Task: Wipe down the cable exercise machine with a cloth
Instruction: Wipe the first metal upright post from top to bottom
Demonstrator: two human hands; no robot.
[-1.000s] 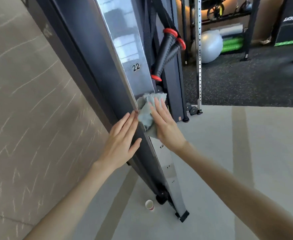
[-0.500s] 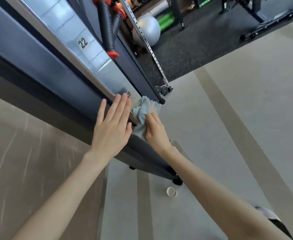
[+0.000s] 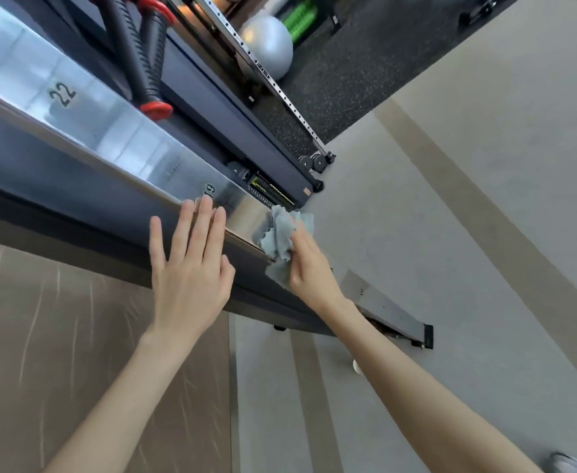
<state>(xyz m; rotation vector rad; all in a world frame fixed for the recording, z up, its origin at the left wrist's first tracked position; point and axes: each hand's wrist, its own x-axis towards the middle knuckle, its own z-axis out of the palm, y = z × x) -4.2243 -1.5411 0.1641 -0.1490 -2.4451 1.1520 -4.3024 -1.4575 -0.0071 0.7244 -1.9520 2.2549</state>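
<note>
The cable machine's silver rail [image 3: 109, 131], marked 22, slants down from the left, with black red-capped handles [image 3: 143, 63] hanging behind it. The left hand [image 3: 191, 268] lies flat on the dark side panel [image 3: 58, 165], fingers straight and close together. Just to its right, the right hand [image 3: 309, 268] presses the crumpled grey cloth [image 3: 280, 233] against the silver rail with nearly straight fingers

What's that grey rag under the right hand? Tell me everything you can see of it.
The cloth is a pale grey-blue rag, soft and fuzzy like microfibre, crumpled into loose folds with wavy edges. The right hand presses it against the machine's shiny metal panel, near the panel's edge. One fingertip shows among the folds, and a flap sticks out beneath the palm.
</note>
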